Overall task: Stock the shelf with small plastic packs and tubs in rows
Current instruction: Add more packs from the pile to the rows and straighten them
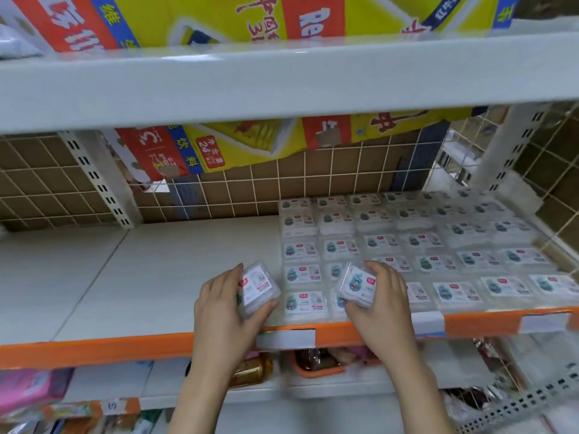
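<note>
Behind both hands (pixel 300 305), shelved packs (pixel 416 245) blur.

Packs lying in rows on the right half of the shelf (pixel 163 277)

Rows of packs (pixel 407 242) are running front to back; the left hand (pixel 224 305) and right hand (pixel 380 303) are each holding a pack (pixel 258 288) at the front edge, left of the rows

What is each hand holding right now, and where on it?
Left hand grips a clear pack by its side edges; right hand grips another pack likewise.
</note>
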`<state>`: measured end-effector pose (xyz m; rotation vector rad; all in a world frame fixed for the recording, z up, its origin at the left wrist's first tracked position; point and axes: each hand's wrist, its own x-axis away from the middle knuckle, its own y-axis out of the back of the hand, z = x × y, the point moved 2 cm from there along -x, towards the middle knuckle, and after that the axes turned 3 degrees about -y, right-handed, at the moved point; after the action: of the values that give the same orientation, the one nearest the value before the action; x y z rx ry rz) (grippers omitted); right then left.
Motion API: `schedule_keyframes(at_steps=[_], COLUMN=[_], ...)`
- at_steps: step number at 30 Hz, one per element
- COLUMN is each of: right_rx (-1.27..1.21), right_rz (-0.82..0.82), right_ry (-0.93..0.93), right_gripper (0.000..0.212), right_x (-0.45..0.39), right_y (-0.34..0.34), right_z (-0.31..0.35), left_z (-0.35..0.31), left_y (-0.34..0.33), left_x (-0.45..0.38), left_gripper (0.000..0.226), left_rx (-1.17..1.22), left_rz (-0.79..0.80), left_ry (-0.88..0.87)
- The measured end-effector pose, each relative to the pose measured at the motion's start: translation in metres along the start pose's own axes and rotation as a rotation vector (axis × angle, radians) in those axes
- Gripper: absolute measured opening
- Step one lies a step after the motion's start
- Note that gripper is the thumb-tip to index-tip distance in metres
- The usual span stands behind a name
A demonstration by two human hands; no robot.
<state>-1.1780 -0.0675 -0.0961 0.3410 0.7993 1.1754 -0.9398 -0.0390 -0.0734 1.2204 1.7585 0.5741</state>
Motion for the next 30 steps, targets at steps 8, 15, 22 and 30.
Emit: schedule_keyframes(at_steps=[8,15,22,30], right_rx=[0.045,0.062,0.011,0.028], right_rz=[0.026,0.034,0.076,0.113], right_ry=[0.105,0.089,0.060,0.077], right_gripper=[0.067,0.066,0.064,0.065], right_x=[0.001,-0.005,-0.028,-0.073], right_y=[0.002,0.012,0.042,0.105], right_z=[0.018,0.002,-0.037,-0.118], left_z=[0.006,-0.007,-0.028,-0.125], left_y=[-0.002,-0.019,-0.041,-0.102], left_x=[-0.011,-0.017,-0.031,-0.033], left_gripper=[0.089,0.088,0.085,0.088], left_rx=[0.033,0.027,-0.096,-0.035], left_rz=[-0.019,-0.005,-0.114,-0.147], left_ry=[0.021,0.015,0.109,0.160])
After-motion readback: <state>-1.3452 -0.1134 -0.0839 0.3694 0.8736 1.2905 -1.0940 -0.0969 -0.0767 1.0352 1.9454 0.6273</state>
